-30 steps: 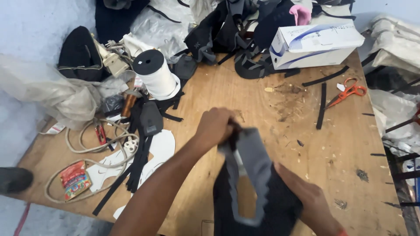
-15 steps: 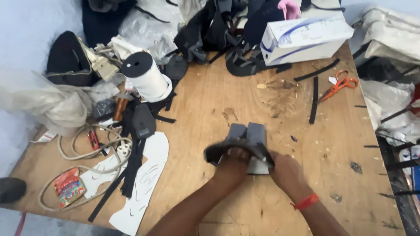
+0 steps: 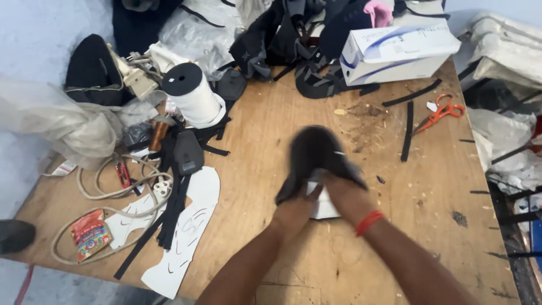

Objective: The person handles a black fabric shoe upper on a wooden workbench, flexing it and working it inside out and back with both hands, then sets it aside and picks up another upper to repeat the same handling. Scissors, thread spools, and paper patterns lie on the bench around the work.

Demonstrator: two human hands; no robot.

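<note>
**Head view: both hands work a dark shoe upper at the middle of the table**

Head view shows the left hand point(image 3: 294, 210) and the right hand point(image 3: 345, 197) close together, both closed on a dark shoe upper point(image 3: 316, 155) which bulges upward between them over the wooden table point(image 3: 265, 141). A light grey part peeks out under the fingers. The piece is blurred, so its exact shape I cannot tell. It seems the shaping of the piece is in progress and not finished, because no sole is joined to it and both hands grip it. To the left lie white paper patterns point(image 3: 189, 226), black straps and a white thread spool point(image 3: 192, 96). Orange scissors point(image 3: 443, 113) and a white box point(image 3: 395, 51) sit well apart.
</note>
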